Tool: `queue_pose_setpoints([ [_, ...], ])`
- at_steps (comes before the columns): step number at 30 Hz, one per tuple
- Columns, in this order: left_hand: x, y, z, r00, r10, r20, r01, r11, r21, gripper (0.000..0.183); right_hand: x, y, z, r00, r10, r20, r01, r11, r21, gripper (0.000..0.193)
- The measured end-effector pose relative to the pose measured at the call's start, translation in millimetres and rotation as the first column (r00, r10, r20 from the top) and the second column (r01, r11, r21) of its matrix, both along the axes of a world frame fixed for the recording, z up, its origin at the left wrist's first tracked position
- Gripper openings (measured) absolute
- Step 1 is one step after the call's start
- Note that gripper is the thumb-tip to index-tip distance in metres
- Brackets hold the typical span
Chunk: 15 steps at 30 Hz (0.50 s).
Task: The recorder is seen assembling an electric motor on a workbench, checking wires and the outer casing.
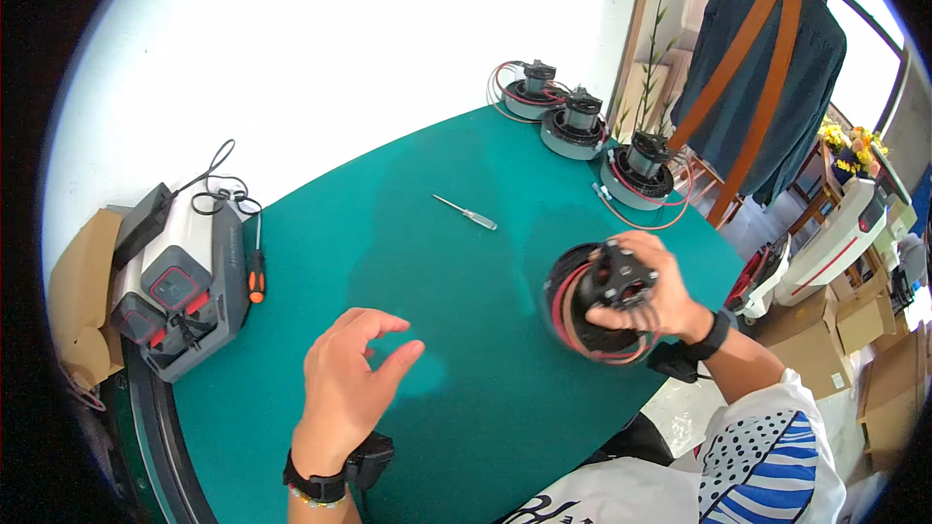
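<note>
My right hand (660, 286) grips a round black motor (592, 303) by its upper end, over the right part of the green table. Red and pale wires loop around the motor's wide base, which looks slightly blurred. My left hand (351, 378) hovers above the table's near left part, thumb and forefinger apart, with nothing between them. Beyond both hands, a small screwdriver (478, 219) with a clear handle lies on the table (417, 262). Three similar motors, a far one (536, 89), a middle one (575, 124) and a nearer one (638, 172), stand along the far right edge.
At the left is a grey tool case (228, 281) with white and dark battery-like blocks (178, 275). An orange-handled screwdriver (256, 277) lies beside it, near a cardboard box (92, 281). A white wall borders the table's far side. Cardboard boxes (806, 335) stand right of the table.
</note>
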<state>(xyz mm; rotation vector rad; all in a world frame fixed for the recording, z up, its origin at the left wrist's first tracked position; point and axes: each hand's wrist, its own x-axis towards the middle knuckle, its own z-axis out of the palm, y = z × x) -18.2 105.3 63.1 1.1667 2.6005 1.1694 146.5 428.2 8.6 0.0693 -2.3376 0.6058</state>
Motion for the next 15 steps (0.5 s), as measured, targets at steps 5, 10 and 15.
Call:
queue_pose_setpoints([
  [5,-11,-3,-13,1.000,-0.002,0.027,0.002,1.000,0.013,0.022,65,42,11,0.953,-0.262,0.149,0.300,0.877,-0.376,0.064],
  [10,-16,-2,-14,0.991,0.056,0.123,-0.050,0.998,-0.045,0.021,95,97,-2,0.836,-0.530,0.144,0.545,0.768,-0.337,0.055],
  [15,-15,-3,-15,0.988,0.104,0.111,-0.098,0.994,-0.058,0.022,85,121,-7,0.806,-0.576,0.137,0.584,0.736,-0.343,0.050],
])
